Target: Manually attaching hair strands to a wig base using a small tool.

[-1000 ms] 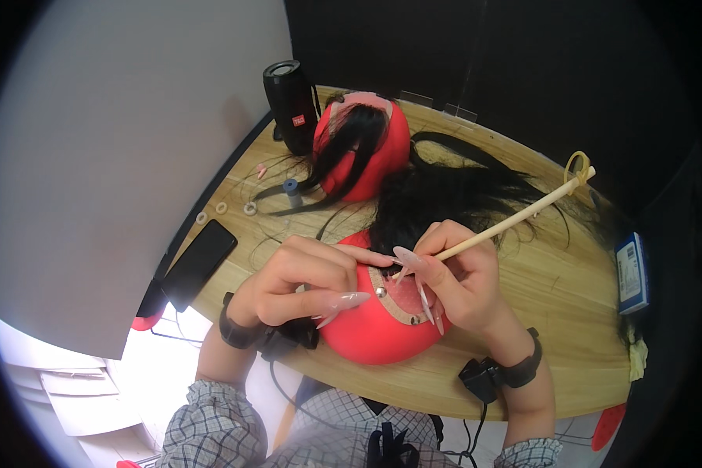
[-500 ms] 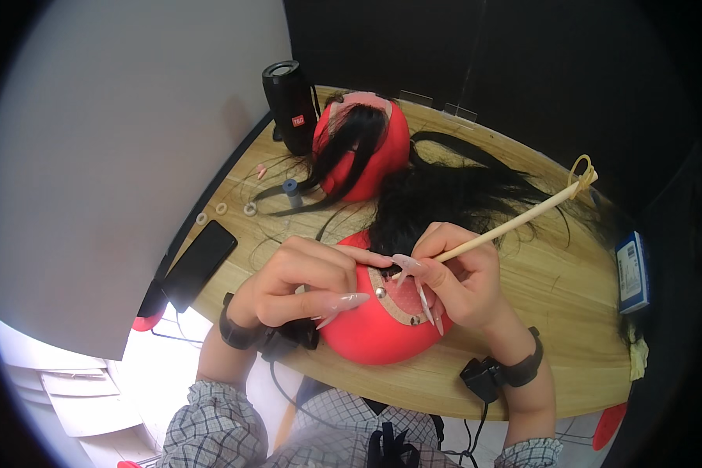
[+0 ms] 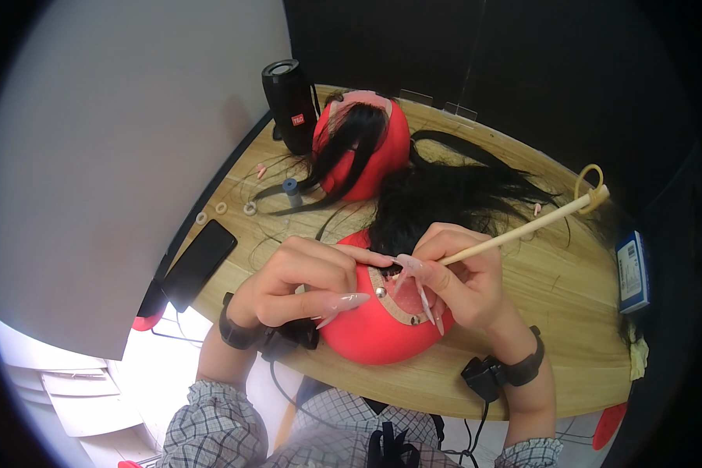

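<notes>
A red rounded wig block (image 3: 378, 343) stands at the table's near side, with a pink mesh patch (image 3: 407, 295) edged by a beige band and round metal pins. Black hair (image 3: 413, 199) spreads from its far side. My left hand (image 3: 308, 281) rests on the block, index finger stretched to the hair's edge, thumb apart, other fingers curled. Between my right hand's (image 3: 464, 277) thumb and fingers is a slim wooden stick tool (image 3: 515, 234), slanting up to the right. A yellow rubber band (image 3: 589, 183) loops round its far end. Its working tip is hidden by my fingers.
Behind stands a second red block (image 3: 390, 160) with black hair, beside a black cylindrical speaker (image 3: 287, 109). On the left lie a black phone (image 3: 200, 265), small rings (image 3: 221, 209) and a blue spool (image 3: 291, 189). A blue-white box (image 3: 633, 273) stands at the right edge.
The stick's far end has dipped and shifted slightly right, and my right hand has turned a little with it. A small pink piece now shows beyond the stick. My left hand stays put.
</notes>
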Available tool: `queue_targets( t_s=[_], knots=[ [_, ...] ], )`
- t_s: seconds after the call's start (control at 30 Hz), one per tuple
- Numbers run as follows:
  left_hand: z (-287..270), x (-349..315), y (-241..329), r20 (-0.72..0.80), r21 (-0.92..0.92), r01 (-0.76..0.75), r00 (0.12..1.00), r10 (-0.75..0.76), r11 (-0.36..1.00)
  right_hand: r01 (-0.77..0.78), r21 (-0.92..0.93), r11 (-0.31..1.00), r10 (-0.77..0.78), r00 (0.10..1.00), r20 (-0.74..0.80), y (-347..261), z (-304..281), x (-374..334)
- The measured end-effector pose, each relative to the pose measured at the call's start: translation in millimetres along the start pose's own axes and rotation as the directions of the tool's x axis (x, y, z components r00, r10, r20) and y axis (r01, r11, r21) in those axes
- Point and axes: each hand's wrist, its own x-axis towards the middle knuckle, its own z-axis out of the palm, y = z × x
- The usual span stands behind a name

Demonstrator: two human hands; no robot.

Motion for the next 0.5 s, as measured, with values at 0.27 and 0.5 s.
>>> queue_targets(
  t_s=[0.27, 0.5],
  knots=[
    [-0.5, 0.0, 1.0, 0.003, 0.024, 0.004, 1.000, -0.004, 1.000, -0.113, 0.023, 0.993, 0.114, 0.993, -0.038, -2.9, 2.5, -1.6],
    [0.4, -1.4, -1.8, -0.005, 0.010, 0.002, 1.000, -0.002, 1.000, 0.096, -0.085, 0.992, -0.094, 0.995, 0.034, -3.6, -1.1, 1.7]
  ],
)
